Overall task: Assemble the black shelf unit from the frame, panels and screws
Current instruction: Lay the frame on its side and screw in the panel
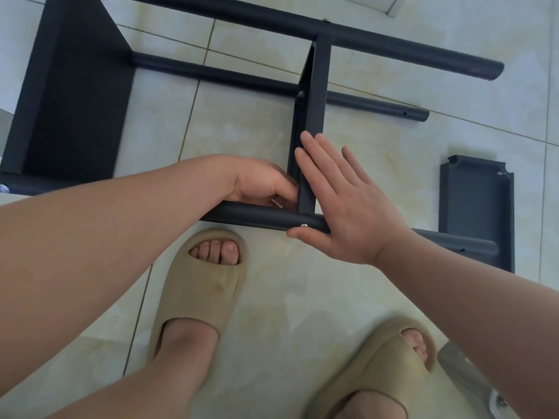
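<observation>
The black shelf frame lies on its side on the tiled floor. Its near tube runs left to right in front of me, and a black panel stands on edge between the tubes. My right hand lies flat with straight fingers against the panel's right face, thumb by a silver screw in the near tube. My left hand reaches to the inner corner where panel meets tube, its fingers curled and pinching something small there that I cannot identify. A second screw shows higher on the panel.
A larger black panel is mounted at the frame's left end. A loose black panel lies on the floor at the right. Two far tubes cross the top. My feet in tan slippers stand just below the near tube.
</observation>
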`<state>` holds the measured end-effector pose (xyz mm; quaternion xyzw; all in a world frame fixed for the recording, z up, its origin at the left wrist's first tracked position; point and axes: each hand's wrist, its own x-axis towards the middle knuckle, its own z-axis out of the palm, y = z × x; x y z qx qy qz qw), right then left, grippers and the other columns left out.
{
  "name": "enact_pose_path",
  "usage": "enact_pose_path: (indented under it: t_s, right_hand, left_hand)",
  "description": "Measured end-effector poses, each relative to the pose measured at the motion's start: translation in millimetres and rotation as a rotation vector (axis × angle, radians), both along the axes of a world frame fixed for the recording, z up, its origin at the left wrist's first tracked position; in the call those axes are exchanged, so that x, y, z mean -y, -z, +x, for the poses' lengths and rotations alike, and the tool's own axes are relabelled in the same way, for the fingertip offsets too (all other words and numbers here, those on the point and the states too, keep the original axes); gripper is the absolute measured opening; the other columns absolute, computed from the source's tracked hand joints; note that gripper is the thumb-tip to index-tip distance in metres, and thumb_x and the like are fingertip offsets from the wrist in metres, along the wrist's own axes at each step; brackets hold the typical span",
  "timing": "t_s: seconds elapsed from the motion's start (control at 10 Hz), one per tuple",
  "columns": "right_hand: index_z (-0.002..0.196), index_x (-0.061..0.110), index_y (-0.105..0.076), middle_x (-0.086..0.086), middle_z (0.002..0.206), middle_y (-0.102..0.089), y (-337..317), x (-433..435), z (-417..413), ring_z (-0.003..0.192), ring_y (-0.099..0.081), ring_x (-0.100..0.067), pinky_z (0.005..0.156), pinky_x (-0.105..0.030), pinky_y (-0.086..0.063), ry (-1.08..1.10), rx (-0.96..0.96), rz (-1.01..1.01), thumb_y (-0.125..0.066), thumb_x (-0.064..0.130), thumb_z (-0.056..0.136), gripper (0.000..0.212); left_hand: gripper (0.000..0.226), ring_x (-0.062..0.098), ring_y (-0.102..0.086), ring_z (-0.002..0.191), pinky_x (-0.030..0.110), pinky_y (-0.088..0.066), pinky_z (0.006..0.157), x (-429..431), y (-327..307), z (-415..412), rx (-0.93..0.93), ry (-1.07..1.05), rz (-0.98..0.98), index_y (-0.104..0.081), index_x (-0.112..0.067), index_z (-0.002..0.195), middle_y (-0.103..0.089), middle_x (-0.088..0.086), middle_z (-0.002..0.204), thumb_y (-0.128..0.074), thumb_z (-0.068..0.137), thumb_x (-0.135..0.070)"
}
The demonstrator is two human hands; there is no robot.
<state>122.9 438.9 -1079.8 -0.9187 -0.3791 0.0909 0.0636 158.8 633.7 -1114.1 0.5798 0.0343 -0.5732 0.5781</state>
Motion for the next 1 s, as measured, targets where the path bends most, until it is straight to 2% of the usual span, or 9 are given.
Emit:
enact_pose_path:
  t_s: [0.1,0.2,0.3,0.4,0.5,0.7,0.8,0.9,1.0]
  right_hand:
    - [0.159,0.002,-0.016,-0.013,0.169,-0.006,-0.1,-0.2,0.1,0.156,-0.002,-0.029,0.123,-0.054,-0.017,0.0,-0.006,-0.003,-0.035,0.074,0.093,0.1]
    - [0.159,0.002,-0.016,-0.013,0.169,-0.006,-0.4,-0.2,0.2,0.156,-0.002,-0.029,0.123,-0.055,-0.017,0.0,-0.007,-0.003,-0.036,0.074,0.093,0.1]
    - [0.159,0.002,-0.016,-0.013,0.168,-0.006,-1.0,0.0,0.3,0.156,-0.002,-0.029,0.123,-0.055,-0.017,0.002,-0.005,-0.003,-0.035,0.074,0.093,0.099]
    - [0.159,0.002,-0.015,-0.013,0.169,-0.005,-1.2,-0.1,0.3,0.156,-0.002,-0.029,0.123,-0.054,-0.016,0.001,-0.005,-0.012,-0.034,0.074,0.093,0.1]
    - [0.16,0.003,-0.014,-0.013,0.169,-0.005,-0.9,-0.2,0.3,0.156,-0.001,-0.029,0.124,-0.054,-0.016,0.001,-0.006,-0.016,-0.034,0.074,0.093,0.1]
    - [0.159,0.002,-0.016,-0.013,0.169,-0.006,-0.2,0.0,0.4,0.156,-0.002,-0.029,0.123,-0.055,-0.017,0.001,0.003,-0.004,-0.036,0.074,0.093,0.1]
    - [0.159,0.002,-0.016,-0.013,0.169,-0.006,0.4,0.3,0.4,0.156,-0.002,-0.029,0.123,-0.055,-0.017,0.001,0.006,-0.005,-0.035,0.074,0.093,0.1]
    - [0.159,0.002,-0.015,-0.013,0.169,-0.006,1.2,0.8,0.3,0.156,-0.002,-0.028,0.124,-0.054,-0.016,0.001,0.007,-0.002,-0.035,0.074,0.093,0.1]
    - [0.159,0.002,-0.016,-0.013,0.169,-0.006,1.4,0.5,0.4,0.156,-0.002,-0.028,0.124,-0.054,-0.017,0.001,0.01,0.002,-0.035,0.074,0.093,0.1]
  left_hand:
    - [0.014,0.023,-0.068,0.075,0.032,-0.054,0.073,-1.3,0.1,0.9,-0.005,0.024,0.001,-0.063,0.002,0.102,-0.069,0.012,0.083,-0.052,0.093,0.002]
    - [0.02,0.025,-0.067,0.075,0.033,-0.054,0.074,-1.8,0.5,1.6,-0.025,0.025,-0.02,-0.06,0.002,0.109,-0.068,0.015,0.085,-0.051,0.092,0.005]
    - [0.019,0.023,-0.069,0.075,0.031,-0.055,0.07,-2.2,-1.5,0.7,-0.072,0.003,-0.073,-0.06,0.002,0.104,-0.069,0.012,0.083,-0.048,0.091,0.008]
    - [0.027,0.025,-0.069,0.079,0.032,-0.056,0.07,-2.3,-1.3,0.6,-0.102,-0.043,-0.085,-0.057,0.001,0.114,-0.068,0.015,0.091,-0.046,0.091,0.01]
    - [0.027,0.023,-0.068,0.081,0.032,-0.056,0.071,-0.9,-1.0,0.2,-0.095,-0.044,-0.055,-0.059,0.002,0.117,-0.066,0.016,0.096,-0.045,0.094,0.003]
    - [0.015,0.019,-0.07,0.072,0.028,-0.056,0.067,-2.3,-1.3,-0.2,-0.036,0.002,-0.013,-0.067,0.0,0.095,-0.071,0.01,0.079,-0.052,0.094,0.002]
    - [0.015,0.023,-0.069,0.074,0.029,-0.056,0.071,-3.0,-0.9,0.4,-0.042,0.002,-0.016,-0.062,0.003,0.103,-0.069,0.013,0.082,-0.051,0.093,0.004]
    - [0.016,0.023,-0.068,0.069,0.028,-0.056,0.064,-2.2,-2.4,0.4,-0.064,-0.029,-0.042,-0.06,0.002,0.1,-0.068,0.012,0.076,-0.049,0.09,0.008]
    - [0.023,0.022,-0.068,0.068,0.029,-0.055,0.064,-1.9,-4.3,0.5,-0.078,-0.037,-0.074,-0.057,0.002,0.107,-0.067,0.012,0.077,-0.045,0.089,0.01]
